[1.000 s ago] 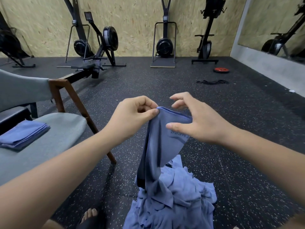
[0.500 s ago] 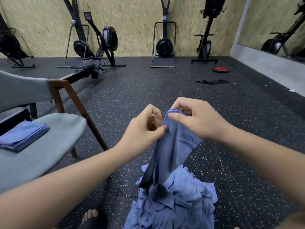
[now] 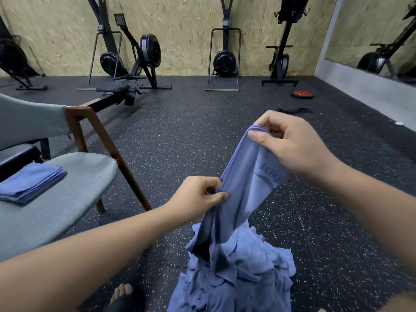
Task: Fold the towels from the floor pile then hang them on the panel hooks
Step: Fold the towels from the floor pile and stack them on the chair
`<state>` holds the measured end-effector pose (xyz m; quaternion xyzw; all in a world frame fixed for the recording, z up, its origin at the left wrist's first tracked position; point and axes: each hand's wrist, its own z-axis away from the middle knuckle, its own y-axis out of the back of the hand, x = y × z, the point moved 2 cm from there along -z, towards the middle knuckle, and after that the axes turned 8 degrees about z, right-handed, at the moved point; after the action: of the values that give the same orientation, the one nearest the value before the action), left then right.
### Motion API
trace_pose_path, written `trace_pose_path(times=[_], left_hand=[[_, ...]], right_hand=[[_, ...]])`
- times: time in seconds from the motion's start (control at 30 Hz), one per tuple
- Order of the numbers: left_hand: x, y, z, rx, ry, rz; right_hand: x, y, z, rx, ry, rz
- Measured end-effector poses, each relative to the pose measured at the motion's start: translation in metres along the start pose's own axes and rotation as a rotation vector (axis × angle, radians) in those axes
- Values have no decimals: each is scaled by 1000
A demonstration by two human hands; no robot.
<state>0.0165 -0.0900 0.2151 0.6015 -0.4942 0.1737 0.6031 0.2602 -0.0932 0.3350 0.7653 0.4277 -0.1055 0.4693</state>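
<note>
Speckled gym floor, rowing machines behind; left hand and right hand both pinch the lifted towel.

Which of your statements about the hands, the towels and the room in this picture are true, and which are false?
1. The right hand pinches the top of the lifted towel. True.
2. The left hand touches nothing. False: it pinches the towel's edge lower down.
3. The folded towels lie on the chair seat. True.
4. The floor pile is green. False: it is blue.
5. The red weight plate lies on the chair. False: it lies on the floor.
</note>
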Motion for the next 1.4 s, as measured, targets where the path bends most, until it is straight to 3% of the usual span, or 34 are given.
trace_pose_path(times=[0.23, 0.37, 0.67, 0.77, 1.03, 1.2, 1.4], left_hand=[[-13, 32, -6, 110, 69, -52], [0, 47, -8, 194, -3, -97], [59, 46, -4, 105, -219, -174], [67, 42, -1, 88, -240, -191], [52, 33, -1, 53, -300, -299], [28, 16, -2, -39, -236, -304], [-1, 23, -10, -31, -204, -319]], right_hand=[[19, 21, -1, 87, -54, 59], [27, 22, 0, 95, -115, 79], [-5, -30, 19, -359, -44, 114], [-11, -42, 22, -412, -41, 163], [-9, -45, 20, -400, 11, 285], [-15, -33, 14, -262, 6, 245], [-4, -8, 7, -113, -45, 227]])
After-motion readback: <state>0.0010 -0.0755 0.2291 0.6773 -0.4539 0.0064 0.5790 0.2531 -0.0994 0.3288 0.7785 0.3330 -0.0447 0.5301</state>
